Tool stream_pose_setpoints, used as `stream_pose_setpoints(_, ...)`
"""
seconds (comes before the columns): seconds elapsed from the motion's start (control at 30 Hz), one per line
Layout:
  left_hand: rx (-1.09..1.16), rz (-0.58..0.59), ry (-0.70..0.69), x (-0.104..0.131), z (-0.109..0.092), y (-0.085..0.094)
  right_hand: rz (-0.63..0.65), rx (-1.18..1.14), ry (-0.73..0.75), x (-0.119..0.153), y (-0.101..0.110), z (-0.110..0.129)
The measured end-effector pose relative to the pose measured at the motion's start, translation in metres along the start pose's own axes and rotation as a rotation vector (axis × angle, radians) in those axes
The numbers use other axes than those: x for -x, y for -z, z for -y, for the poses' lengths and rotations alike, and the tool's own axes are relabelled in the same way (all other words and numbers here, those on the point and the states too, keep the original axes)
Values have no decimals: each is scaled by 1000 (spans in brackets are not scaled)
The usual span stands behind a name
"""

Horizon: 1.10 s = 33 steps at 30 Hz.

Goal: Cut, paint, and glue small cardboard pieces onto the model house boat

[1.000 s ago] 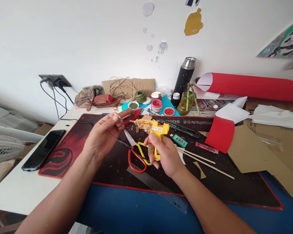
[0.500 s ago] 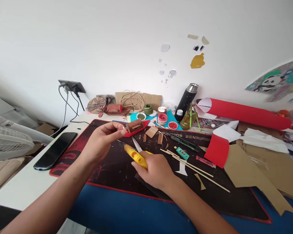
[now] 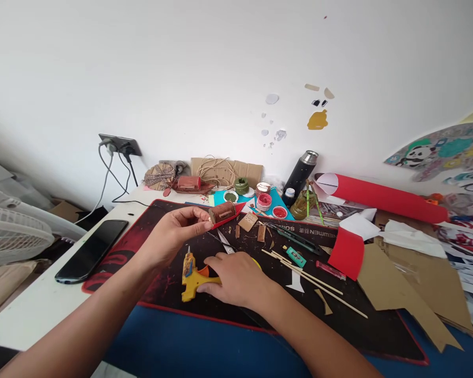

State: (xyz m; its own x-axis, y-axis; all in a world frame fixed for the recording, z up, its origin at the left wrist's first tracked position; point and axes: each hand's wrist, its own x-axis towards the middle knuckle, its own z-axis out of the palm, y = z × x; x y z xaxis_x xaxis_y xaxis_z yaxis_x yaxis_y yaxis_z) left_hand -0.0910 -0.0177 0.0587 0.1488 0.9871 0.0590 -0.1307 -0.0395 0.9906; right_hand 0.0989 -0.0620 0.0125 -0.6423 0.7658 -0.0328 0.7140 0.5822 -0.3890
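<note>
My left hand [image 3: 183,227] pinches the near end of a small model boat [image 3: 223,212] between thumb and fingers. The boat has a red hull and a brown, rounded cabin. Lower down, my right hand [image 3: 238,278] is closed around the handle of a yellow hot glue gun [image 3: 189,281], which lies on its side at the dark mat with its nozzle toward the back. Scissors [image 3: 225,242] lie between the two hands, their handles partly hidden behind my right hand. Small brown scraps and a square piece of cardboard [image 3: 248,221] are just right of the boat.
Paint pots [image 3: 264,201] stand at the back beside a black thermos [image 3: 300,170]. Thin sticks [image 3: 315,281], a green utility knife [image 3: 295,239] and cardboard sheets [image 3: 405,286] occupy the right. A phone [image 3: 91,251] lies left; a second brown boat [image 3: 191,185] sits behind.
My right hand has turned the glue gun and lowered it toward the mat, away from the boat. My left hand still holds the boat. The camera view has tilted up slightly.
</note>
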Motion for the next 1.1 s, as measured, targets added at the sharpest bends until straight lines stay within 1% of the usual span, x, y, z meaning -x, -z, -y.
stream_pose_setpoints(0.07,-20,17,23,-1,1,2,-68,-179,-42,5,7,-6)
stream_pose_setpoints(0.2,-124,85,12,-1,5,2,-338,-576,-238,10,22,-22)
stream_pose_setpoints(0.27,-227,114,-19,-1,6,0,-465,-686,-294,11,28,-29)
stream_pose_setpoints(0.33,-322,120,-57,0,7,-3,-526,-727,-304,11,31,-33)
stream_pose_setpoints(0.47,-426,133,-80,0,7,-11,-550,-746,-285,14,31,-34)
stream_pose_setpoints(0.53,-422,138,-71,-1,7,-15,-560,-744,-282,15,29,-33)
stream_pose_setpoints(0.7,-401,141,-115,-3,11,-21,-546,-744,-276,18,28,-32)
stream_pose_setpoints(0.87,-454,132,-78,-4,15,-28,-558,-732,-284,20,26,-34)
stream_pose_setpoints(1.1,-465,131,-93,-5,18,-32,-575,-744,-294,22,25,-35)
